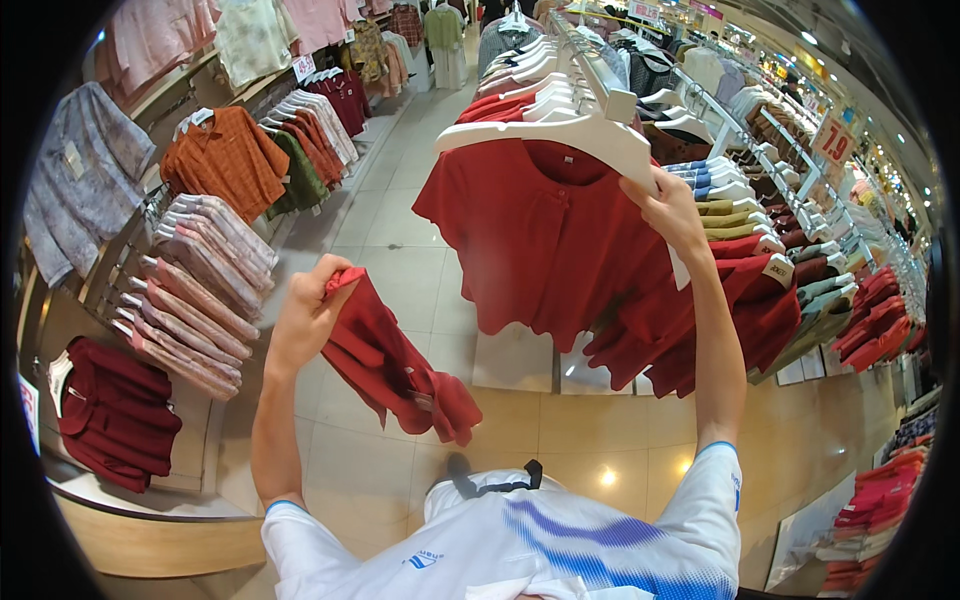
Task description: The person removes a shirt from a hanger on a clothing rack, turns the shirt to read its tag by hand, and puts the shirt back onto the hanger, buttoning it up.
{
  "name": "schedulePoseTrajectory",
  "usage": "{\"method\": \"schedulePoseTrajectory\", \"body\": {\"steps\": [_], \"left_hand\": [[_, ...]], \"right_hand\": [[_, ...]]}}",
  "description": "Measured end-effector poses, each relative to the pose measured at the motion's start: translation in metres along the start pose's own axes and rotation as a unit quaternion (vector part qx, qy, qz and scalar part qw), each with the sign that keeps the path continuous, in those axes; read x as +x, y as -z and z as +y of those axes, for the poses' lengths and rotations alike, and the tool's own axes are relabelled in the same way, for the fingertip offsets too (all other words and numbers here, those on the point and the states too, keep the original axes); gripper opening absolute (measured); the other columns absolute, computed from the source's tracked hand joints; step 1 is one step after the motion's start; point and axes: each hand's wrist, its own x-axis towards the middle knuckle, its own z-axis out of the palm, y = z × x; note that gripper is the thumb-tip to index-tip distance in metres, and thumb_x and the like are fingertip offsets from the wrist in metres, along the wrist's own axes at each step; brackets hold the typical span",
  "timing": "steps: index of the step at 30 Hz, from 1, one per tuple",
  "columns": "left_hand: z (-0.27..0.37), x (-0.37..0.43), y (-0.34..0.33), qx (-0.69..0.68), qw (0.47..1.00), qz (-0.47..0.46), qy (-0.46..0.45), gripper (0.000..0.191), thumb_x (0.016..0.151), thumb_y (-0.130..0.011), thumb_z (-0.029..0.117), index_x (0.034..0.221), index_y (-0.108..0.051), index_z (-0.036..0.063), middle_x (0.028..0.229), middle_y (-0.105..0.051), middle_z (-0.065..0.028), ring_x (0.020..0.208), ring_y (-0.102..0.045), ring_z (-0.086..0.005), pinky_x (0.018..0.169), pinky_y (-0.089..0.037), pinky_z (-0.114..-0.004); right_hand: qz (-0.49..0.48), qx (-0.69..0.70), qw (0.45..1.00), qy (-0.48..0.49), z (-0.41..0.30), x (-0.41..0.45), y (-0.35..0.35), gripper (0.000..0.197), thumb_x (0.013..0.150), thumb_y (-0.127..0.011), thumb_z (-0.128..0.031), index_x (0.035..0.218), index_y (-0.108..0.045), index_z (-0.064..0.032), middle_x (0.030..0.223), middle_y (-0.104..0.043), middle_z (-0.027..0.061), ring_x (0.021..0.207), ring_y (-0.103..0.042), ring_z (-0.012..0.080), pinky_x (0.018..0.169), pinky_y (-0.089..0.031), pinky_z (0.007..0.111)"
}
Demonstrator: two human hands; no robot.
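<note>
My left hand (309,311) grips one end of a red garment (382,360), which hangs down to the right over the tiled floor. A price-tag-like label shows near its lower end. My right hand (664,206) is raised at the right end of a white hanger (525,133), its fingers closed around that end. From this hanger hangs a red short-sleeved top (547,232) with a button at the neck, facing me at the front end of a metal rack. Below my right hand a white tag hangs partly behind the forearm.
Behind the red top, the metal rack (621,105) holds many garments on white hangers. More red tops (757,300) hang at the right. On the left wall hang an orange shirt (225,157), pale patterned garments (217,255) and a dark red top (116,412). A tiled aisle (397,217) runs between.
</note>
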Motion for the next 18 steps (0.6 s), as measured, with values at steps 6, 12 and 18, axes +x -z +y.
{"method": "schedulePoseTrajectory", "body": {"steps": [6, 12, 18], "left_hand": [[-0.024, 0.001, 0.004, 0.094, 0.995, 0.013, 0.013, 0.013, 0.094, -0.056, 0.012, 0.096, -0.055, -0.0013, 0.073, -0.054, -0.0147, 0.069, -0.054, -0.0237, 0.067, -0.045, -0.030], [-0.021, 0.011, -0.013, 0.074, 0.997, 0.013, -0.018, 0.014, 0.092, -0.060, 0.011, 0.094, -0.052, -0.0001, 0.066, -0.044, -0.0173, 0.058, -0.040, -0.0296, 0.054, -0.037, -0.033], [-0.002, 0.016, -0.037, 0.147, 0.988, -0.017, -0.054, 0.012, 0.088, -0.060, 0.006, 0.094, -0.051, 0.0003, 0.068, -0.052, -0.0219, 0.063, -0.053, -0.0402, 0.055, -0.040, -0.040]], "right_hand": [[0.018, 0.139, 0.976, -0.165, 0.032, -0.105, 0.011, 0.029, 0.092, -0.063, -0.035, 0.090, -0.054, -0.0082, 0.064, -0.041, -0.0076, 0.049, -0.033, 0.0004, 0.042, -0.023, 0.019], [-0.072, 0.291, 0.931, -0.208, 0.041, -0.245, -0.039, 0.026, 0.093, -0.062, -0.025, 0.080, -0.056, -0.0031, 0.063, -0.048, -0.0038, 0.051, -0.039, 0.0031, 0.045, -0.027, 0.022], [-0.066, 0.116, 0.977, -0.165, -0.002, -0.268, -0.125, 0.020, 0.087, -0.068, -0.021, 0.089, -0.061, -0.0018, 0.064, -0.054, 0.0083, 0.057, -0.053, 0.0157, 0.053, -0.041, 0.033]]}}
